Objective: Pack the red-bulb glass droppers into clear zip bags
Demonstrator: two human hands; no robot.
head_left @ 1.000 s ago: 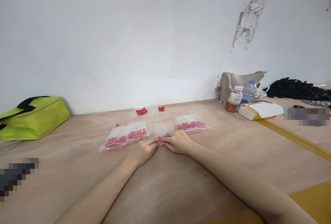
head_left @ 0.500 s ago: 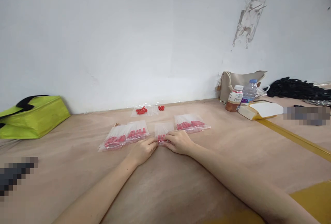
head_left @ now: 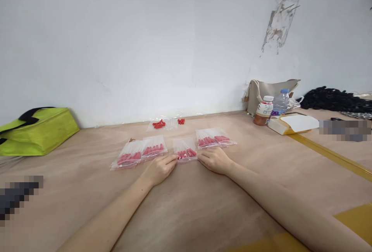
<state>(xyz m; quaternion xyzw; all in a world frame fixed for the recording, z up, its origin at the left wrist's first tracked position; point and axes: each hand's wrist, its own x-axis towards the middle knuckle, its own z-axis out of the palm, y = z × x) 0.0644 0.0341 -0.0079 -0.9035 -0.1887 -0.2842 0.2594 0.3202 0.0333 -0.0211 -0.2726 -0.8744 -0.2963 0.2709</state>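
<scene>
A small clear zip bag [head_left: 185,144] lies flat in front of me, with several red-ended pieces in its near part. My left hand [head_left: 161,168] is closed, its fingertips pinching the near left corner of this bag. At the near right corner is my right hand [head_left: 215,161], fingers pressed together on the bag's edge. To the left are two groups of similar filled bags, an outer one [head_left: 128,155] and an inner one [head_left: 154,147]. More filled bags [head_left: 213,137] lie to the right, just beyond my right hand.
Loose red pieces [head_left: 159,124] and clear pieces [head_left: 171,124] lie on plastic near the wall. A lime-green bag [head_left: 43,132] stands at the left. Two bottles, one brown [head_left: 263,111] and one clear [head_left: 281,102], stand at the right beside a box [head_left: 281,125] and a beige bag [head_left: 271,86].
My right hand has slid right along the near edge of the middle bag to its right corner, uncovering the red pieces. My left hand stays at the left corner.
</scene>
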